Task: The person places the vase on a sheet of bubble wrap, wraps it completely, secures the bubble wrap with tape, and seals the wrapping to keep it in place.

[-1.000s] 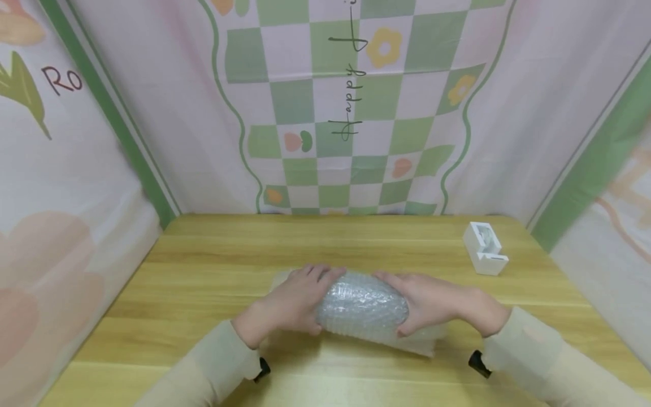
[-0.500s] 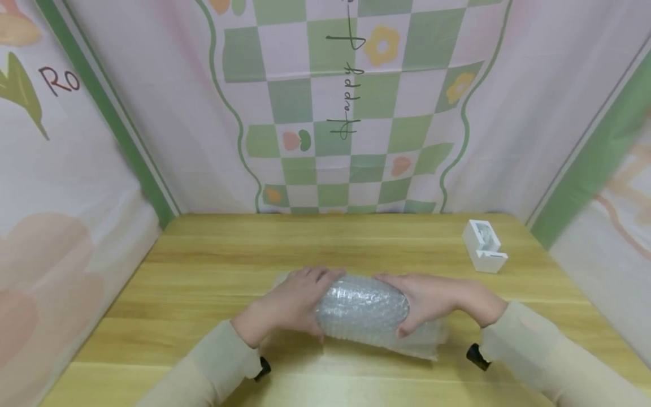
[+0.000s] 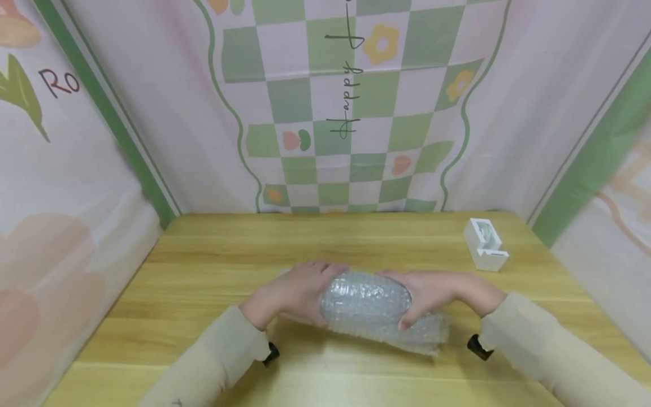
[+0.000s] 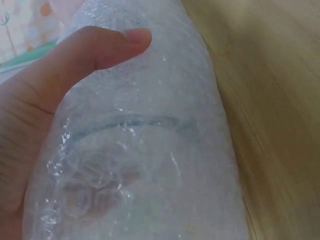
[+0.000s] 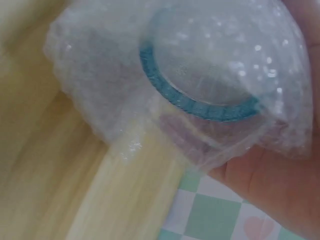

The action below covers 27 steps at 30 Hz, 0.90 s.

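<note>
A roundish bundle in clear bubble wrap (image 3: 363,302) lies crosswise between my hands near the middle of the table. My left hand (image 3: 304,294) grips its left part, its thumb (image 4: 107,47) pressed over the wrap in the left wrist view. The right part is held by my right hand (image 3: 432,291), with the thumb in front and fingers over the back. Through the wrap's right end, a teal ring-shaped rim (image 5: 200,107) of a clear round thing shows in the right wrist view. Loose wrap sticks out past that end, low at the right.
A white tape dispenser (image 3: 485,246) with a roll of clear tape stands at the back right of the wooden table (image 3: 229,243). Behind the table hangs a green-checked cloth (image 3: 333,141), and printed cloth also lines both sides.
My left hand and its forearm have shifted slightly right and up, while the bundle has turned a little between both hands. The grip of each hand stays on it.
</note>
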Tool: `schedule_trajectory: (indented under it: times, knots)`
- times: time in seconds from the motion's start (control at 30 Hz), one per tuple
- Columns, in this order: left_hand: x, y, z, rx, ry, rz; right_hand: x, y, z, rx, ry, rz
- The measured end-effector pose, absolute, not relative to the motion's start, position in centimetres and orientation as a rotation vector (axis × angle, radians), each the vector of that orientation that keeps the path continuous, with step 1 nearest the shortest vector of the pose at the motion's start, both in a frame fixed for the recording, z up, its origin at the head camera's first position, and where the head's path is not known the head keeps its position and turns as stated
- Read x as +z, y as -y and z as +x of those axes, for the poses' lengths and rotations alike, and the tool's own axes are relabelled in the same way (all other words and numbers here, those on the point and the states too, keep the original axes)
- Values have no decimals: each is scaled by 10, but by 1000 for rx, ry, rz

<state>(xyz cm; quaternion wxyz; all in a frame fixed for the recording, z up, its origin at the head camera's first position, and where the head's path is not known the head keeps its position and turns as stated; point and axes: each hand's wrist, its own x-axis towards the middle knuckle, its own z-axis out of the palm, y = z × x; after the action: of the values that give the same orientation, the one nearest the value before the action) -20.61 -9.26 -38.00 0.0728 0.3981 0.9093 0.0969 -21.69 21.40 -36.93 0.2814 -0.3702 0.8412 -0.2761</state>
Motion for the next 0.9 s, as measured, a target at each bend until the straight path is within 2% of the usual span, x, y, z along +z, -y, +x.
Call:
schedule_trajectory:
  times: [0.47,0.63,0.9]
  knots:
    - [-377,93,-222,487,-2599,1184,-349,-207,-197,-405,-2610,-1188]
    - [-376,91,-226,490,-2573,1192,-354,-203,-185,-321,-2749,-1261]
    - [-374,90,-227,479,-2570,1170,-371,-196,-174,-304,-2890,-1175]
